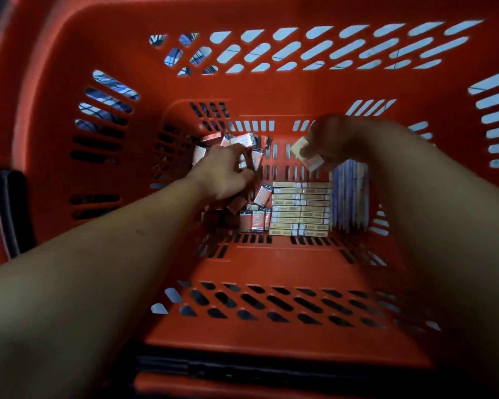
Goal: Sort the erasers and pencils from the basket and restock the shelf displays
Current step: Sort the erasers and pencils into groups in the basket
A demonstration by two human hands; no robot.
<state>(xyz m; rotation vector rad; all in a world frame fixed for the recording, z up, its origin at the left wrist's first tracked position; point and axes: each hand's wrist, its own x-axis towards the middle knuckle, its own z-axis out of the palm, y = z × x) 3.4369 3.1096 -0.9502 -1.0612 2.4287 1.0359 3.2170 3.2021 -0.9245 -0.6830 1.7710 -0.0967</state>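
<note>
Near the basket wall [283, 110], left hand [224, 175] and right hand [336, 141] grip erasers [298, 148].

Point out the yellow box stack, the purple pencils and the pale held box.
yellow box stack [300, 209]: head view, stack's middle.
purple pencils [349, 197]: head view, mid-length.
pale held box [297, 146]: head view, exposed upper face.

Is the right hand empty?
No, the right hand pinches a pale little box over the red basket.
</note>
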